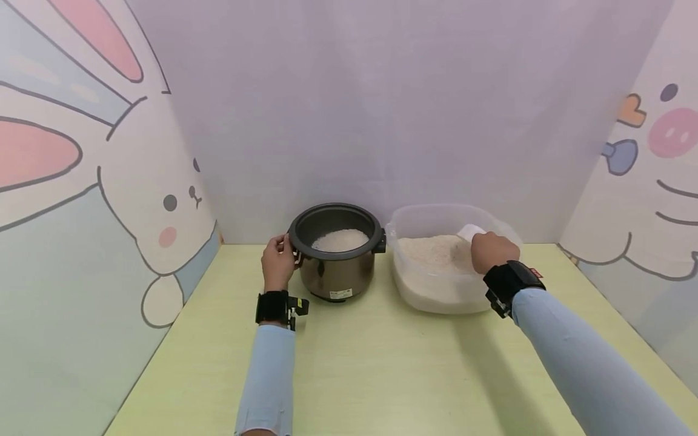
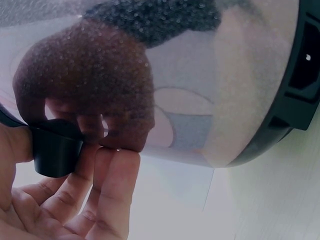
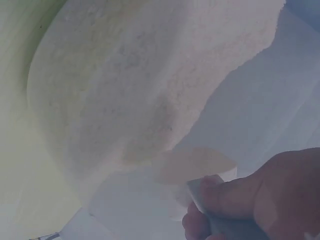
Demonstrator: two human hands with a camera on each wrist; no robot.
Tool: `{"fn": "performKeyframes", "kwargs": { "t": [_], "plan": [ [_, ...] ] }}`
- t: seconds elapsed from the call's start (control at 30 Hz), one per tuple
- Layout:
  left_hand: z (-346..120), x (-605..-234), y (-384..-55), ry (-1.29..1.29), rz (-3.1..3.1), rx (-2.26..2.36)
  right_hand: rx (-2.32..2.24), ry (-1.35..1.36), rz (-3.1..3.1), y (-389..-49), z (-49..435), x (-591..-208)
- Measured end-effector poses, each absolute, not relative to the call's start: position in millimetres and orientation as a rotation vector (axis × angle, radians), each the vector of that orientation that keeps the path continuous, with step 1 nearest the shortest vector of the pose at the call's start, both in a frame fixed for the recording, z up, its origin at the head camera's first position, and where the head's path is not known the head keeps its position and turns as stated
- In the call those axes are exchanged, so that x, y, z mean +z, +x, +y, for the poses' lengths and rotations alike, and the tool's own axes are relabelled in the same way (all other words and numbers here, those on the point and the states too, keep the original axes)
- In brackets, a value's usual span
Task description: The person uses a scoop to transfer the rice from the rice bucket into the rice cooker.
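Observation:
A dark brown rice cooker without a lid stands on the table, white rice inside its pot. My left hand grips its left side handle, thumb and fingers around the black knob in the left wrist view. Right of the cooker is a clear plastic tub holding a heap of rice. Over the tub's right part, my right hand grips the handle of a white scoop. The right wrist view shows the scoop's bowl close beside the rice heap.
The pale yellow-green table meets a lilac cloth backdrop just behind the cooker and tub. Side panels with a cartoon rabbit and a cartoon pig flank the table. The cooker's other handle faces the tub closely.

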State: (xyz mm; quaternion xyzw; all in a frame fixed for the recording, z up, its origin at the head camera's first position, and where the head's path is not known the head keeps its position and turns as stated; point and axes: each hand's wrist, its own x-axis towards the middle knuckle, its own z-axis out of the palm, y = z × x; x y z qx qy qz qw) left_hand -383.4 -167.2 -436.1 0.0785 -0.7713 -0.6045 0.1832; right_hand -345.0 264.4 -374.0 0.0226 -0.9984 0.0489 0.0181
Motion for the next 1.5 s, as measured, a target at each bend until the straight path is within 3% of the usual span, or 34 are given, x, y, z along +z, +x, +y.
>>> {"fn": "performKeyframes", "kwargs": {
  "t": [0.5,1.13,1.5],
  "plan": [
    [-165.7,-434.1,-384.7,0.217,-2.164,-1.726,0.235,0.002,-3.324,-354.4,269.4,-372.6],
    [-164.7,-434.8,-389.9,0.224,-2.167,-1.711,0.43,0.272,-3.375,-376.6,284.7,-389.6],
    [-166.9,-435.1,-384.1,0.222,-2.165,-1.74,0.519,0.332,-3.388,-364.3,253.5,-377.1]
  ]
}}
